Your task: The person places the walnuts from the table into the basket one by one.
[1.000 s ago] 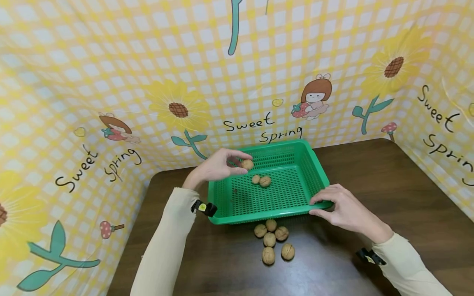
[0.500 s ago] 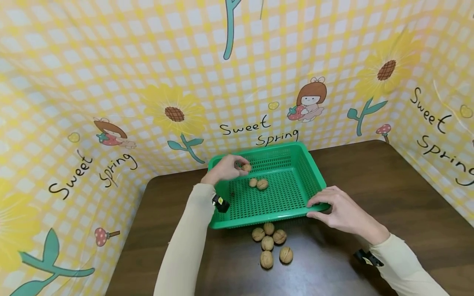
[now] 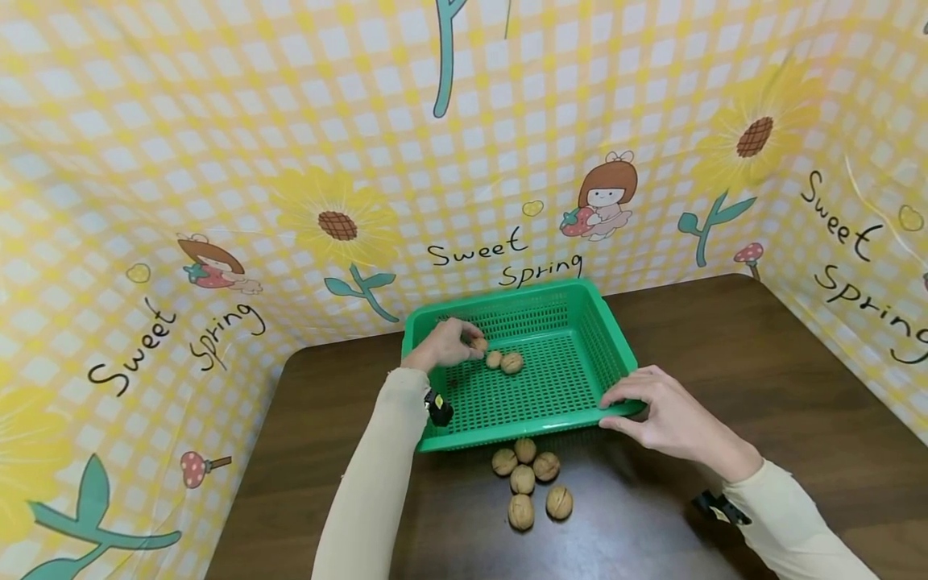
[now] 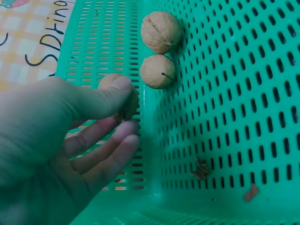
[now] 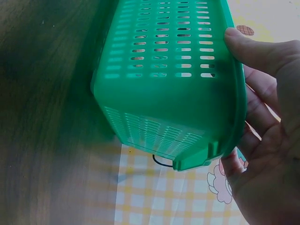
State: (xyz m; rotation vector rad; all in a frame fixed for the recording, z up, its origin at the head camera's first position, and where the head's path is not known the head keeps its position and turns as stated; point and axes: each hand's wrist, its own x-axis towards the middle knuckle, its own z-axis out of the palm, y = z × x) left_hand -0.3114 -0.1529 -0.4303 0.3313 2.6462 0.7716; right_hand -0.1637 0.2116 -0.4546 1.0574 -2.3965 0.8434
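Observation:
My left hand (image 3: 451,345) reaches down inside the green plastic basket (image 3: 500,433) and pinches a walnut (image 4: 125,101) between thumb and fingers. Beside that walnut, two more walnuts lie touching at the basket's back side: a smaller walnut (image 4: 158,71) and a larger walnut (image 4: 161,32). With my right hand (image 3: 670,409) I grip the rim at the basket's near right corner. In the right wrist view the thumb (image 5: 243,44) lies on the outer side of the rim, and the fingers pass over to its inner side.
In front of the basket, several walnuts (image 3: 523,480) lie in a loose cluster on the dark wooden table (image 3: 319,435). Small brown shell bits (image 4: 200,169) rest on the basket floor. A yellow checked cloth (image 3: 406,161) hangs behind the table and along its sides.
My left hand has moved right and lowered into the basket, carrying the walnut close to the two inside. My right hand has kept its grip on the rim. The head view has shifted slightly.

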